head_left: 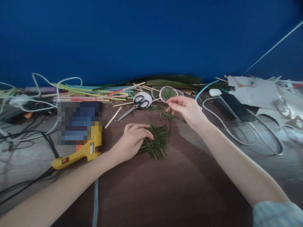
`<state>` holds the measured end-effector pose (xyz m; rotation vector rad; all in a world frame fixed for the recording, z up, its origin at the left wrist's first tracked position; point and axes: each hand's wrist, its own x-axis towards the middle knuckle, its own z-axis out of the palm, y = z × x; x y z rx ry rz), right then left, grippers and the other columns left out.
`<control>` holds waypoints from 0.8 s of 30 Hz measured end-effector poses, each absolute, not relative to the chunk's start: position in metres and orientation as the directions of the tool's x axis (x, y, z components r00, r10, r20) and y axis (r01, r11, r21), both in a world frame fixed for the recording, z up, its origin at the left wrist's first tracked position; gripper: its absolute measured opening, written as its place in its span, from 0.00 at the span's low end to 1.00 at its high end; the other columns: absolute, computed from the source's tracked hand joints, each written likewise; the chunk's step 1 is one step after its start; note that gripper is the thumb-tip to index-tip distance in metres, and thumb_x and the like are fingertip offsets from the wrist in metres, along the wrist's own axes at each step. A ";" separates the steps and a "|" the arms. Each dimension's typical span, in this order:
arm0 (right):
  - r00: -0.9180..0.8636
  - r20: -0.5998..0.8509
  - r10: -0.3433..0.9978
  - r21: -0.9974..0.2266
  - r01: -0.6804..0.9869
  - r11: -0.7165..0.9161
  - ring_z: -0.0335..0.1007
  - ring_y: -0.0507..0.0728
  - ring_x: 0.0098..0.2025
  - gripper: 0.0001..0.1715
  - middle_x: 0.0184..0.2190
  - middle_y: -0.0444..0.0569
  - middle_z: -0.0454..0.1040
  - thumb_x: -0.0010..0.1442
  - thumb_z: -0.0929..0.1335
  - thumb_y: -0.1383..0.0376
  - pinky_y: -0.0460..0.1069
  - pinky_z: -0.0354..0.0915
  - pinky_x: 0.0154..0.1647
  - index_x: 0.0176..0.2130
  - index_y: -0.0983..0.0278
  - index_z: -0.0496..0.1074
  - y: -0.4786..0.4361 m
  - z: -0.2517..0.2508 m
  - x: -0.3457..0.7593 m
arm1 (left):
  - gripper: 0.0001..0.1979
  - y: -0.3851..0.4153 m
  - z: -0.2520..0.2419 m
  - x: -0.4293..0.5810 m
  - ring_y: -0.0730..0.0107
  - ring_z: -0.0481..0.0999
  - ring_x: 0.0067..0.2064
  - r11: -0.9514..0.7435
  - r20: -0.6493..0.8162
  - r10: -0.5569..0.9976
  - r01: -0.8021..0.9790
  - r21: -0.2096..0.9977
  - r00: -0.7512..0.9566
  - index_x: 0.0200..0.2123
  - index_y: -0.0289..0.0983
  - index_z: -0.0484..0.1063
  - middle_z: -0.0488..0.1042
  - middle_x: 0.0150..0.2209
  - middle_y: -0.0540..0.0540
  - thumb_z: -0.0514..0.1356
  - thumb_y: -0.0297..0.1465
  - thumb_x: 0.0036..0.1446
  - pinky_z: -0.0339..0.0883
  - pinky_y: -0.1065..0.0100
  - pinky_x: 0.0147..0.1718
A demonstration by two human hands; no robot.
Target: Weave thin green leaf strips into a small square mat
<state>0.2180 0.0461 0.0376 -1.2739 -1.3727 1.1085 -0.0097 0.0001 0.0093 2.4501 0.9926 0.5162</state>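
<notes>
My right hand (187, 110) pinches a thin dark green strip (170, 126) between thumb and fingertips. The strip hangs down beside a pile of short green cut strips (156, 143) on the brown table. My left hand (132, 138) rests at the left side of that pile, its fingers stretched over the top strips. Just behind my right fingertips is a round, pink-rimmed piece (168, 93) with green inside. Scissors (139, 104) with dark handles lie beyond my left hand, partly over a white round object (147, 96).
A yellow glue gun (82, 154) with dark cables lies left, beside a pixelated patch. Thin coloured strips and sticks (94, 94) clutter the back. A phone (238, 107), white cable, white case (215, 92) and cut paper sheets (254, 91) lie right. A blue wall (142, 37) stands behind.
</notes>
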 end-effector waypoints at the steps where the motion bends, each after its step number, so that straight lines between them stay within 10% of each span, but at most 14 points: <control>1: -0.049 0.051 0.997 -0.980 0.191 0.060 0.69 0.50 0.28 0.10 0.26 0.45 0.71 0.48 0.69 0.63 0.46 0.64 0.25 0.32 0.66 0.70 0.044 0.038 0.217 | 0.16 0.000 0.010 -0.010 0.66 0.65 0.53 -0.612 0.181 0.752 0.571 0.547 0.634 0.36 0.41 0.70 0.75 0.39 0.50 0.45 0.20 0.56 0.49 0.57 0.52; 10: -0.195 0.025 0.980 -0.967 0.242 0.073 0.68 0.49 0.23 0.13 0.20 0.45 0.71 0.48 0.70 0.61 0.46 0.63 0.23 0.25 0.65 0.64 0.026 0.046 0.200 | 0.15 0.000 0.020 -0.008 0.65 0.66 0.45 -0.429 0.128 0.856 0.549 0.717 0.501 0.32 0.39 0.71 0.71 0.36 0.48 0.47 0.37 0.60 0.55 0.59 0.49; 24: -0.535 -0.149 0.832 -0.857 0.489 0.161 0.68 0.51 0.28 0.07 0.25 0.44 0.72 0.51 0.66 0.64 0.47 0.65 0.30 0.33 0.63 0.70 0.031 0.054 0.220 | 0.17 0.002 0.020 -0.008 0.66 0.65 0.41 -0.380 0.061 0.846 0.520 0.765 0.529 0.23 0.38 0.66 0.69 0.30 0.49 0.45 0.34 0.60 0.54 0.58 0.48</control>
